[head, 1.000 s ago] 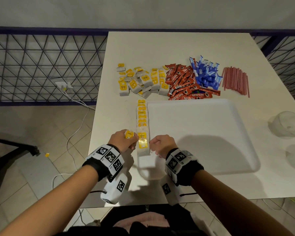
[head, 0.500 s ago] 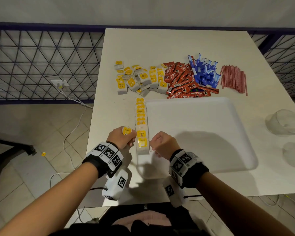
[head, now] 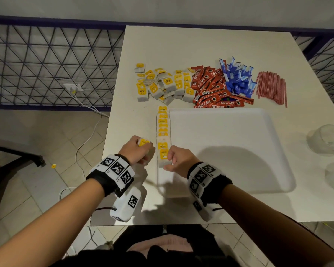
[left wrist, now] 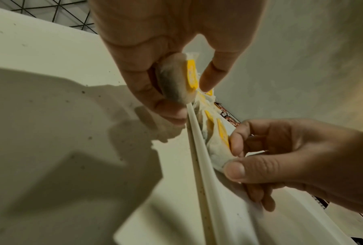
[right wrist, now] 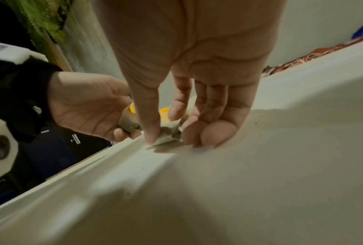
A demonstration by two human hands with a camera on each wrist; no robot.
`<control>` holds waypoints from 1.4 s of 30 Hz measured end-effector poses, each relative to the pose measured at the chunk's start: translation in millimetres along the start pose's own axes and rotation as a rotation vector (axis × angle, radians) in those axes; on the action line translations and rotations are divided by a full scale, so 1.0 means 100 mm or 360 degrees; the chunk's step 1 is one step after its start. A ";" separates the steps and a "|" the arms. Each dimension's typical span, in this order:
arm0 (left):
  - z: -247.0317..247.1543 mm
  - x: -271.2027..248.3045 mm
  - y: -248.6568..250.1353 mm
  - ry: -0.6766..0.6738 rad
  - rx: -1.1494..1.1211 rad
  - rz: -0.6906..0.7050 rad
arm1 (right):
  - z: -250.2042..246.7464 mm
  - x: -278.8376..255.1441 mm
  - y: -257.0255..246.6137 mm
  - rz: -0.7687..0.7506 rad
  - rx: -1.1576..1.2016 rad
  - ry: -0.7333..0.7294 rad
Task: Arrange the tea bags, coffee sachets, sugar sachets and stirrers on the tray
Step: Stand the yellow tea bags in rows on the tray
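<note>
We are still pinching the newest tea bag (head: 164, 160) with our right hand (head: 178, 158), low in the frame; our left hand (head: 136, 152) keeps gripping a spare bag (head: 143, 142). The row (head: 163, 130) is growing.

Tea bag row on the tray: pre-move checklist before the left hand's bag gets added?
1. Left hand grips a spare tea bag: ok.
2. Right hand pinches the nearest bag of the row, thumb and fingers on it: ok.
3. Row of tea bags runs straight along the tray's left rim: ok.
4. Free tray floor nearer than the row's end for the next bag: ok.
5. Right hand out of the next slot: not ok, it sits at the row's near end.
6. Spare bag's label facing up like the row's: cannot tell, it is held on edge.
</note>
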State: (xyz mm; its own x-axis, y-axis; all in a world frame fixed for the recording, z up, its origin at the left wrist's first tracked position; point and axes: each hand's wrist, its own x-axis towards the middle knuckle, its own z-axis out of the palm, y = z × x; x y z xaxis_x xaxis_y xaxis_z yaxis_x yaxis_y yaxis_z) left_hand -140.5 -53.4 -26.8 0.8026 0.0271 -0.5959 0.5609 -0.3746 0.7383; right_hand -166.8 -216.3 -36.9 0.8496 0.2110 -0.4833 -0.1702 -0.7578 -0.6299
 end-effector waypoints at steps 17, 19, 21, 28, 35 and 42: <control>-0.04 -0.22 -0.08 -0.0208 -0.0152 0.0264 | -0.33 -0.12 -0.25 -0.0147 0.0360 -0.0013; 0.00 -0.27 -0.09 -0.0261 -0.0222 0.0290 | -0.32 -0.13 -0.24 -0.0140 0.0390 -0.0005; 0.04 -0.31 -0.10 -0.0233 -0.0225 0.0313 | -0.30 -0.14 -0.21 -0.0129 0.0397 0.0008; 0.08 -0.37 -0.19 -0.0300 -0.0165 0.0405 | -0.32 -0.26 -0.14 -0.0146 0.0487 -0.0032; 0.07 -0.46 -0.16 -0.0425 -0.0198 0.0572 | -0.43 -0.36 -0.17 -0.0225 0.0483 -0.0094; 0.14 -0.45 -0.27 -0.0253 0.0030 0.0560 | -0.32 -0.35 -0.09 -0.0176 0.0359 -0.0082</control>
State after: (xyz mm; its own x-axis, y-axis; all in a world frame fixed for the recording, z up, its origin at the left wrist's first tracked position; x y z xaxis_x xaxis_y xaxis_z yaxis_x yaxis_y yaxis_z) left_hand -194.1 -57.7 -24.4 0.9030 -0.2493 -0.3498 0.2518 -0.3525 0.9013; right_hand -178.7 -237.2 5.0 0.8437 0.3204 -0.4308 -0.1897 -0.5727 -0.7975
